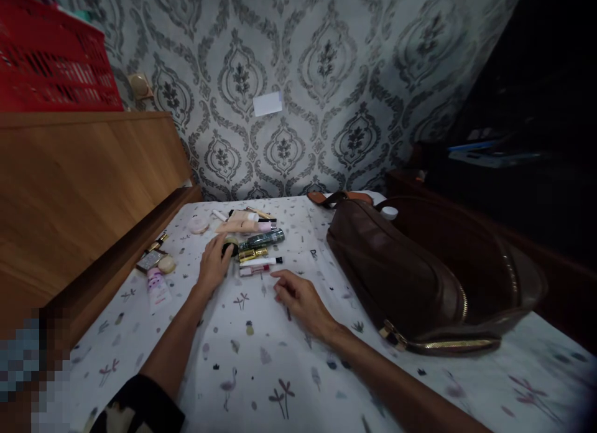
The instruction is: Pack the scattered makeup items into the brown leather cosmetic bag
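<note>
My left hand (214,262) has its thumb and fingers closed around a small dark round jar (229,249) with a pale top, at the left end of a row of cosmetics. Beside it lie a dark green tube (265,239), a gold tube (253,254), a white pen-like stick with a black tip (262,261) and a clear-pink lip gloss (254,270). Just below the lip gloss, my right hand (302,301) hovers or rests with its index finger stretched out, holding nothing. Behind the row are a beige squeeze tube (237,226) and a pink round compact (198,224).
A large brown handbag (387,271) lies unzipped on the right, a white cap (388,213) showing at its opening. More cosmetics, including a pink-and-white tube (158,288), sit at left by the wooden cabinet (88,178). A red basket (56,60) stands on the cabinet.
</note>
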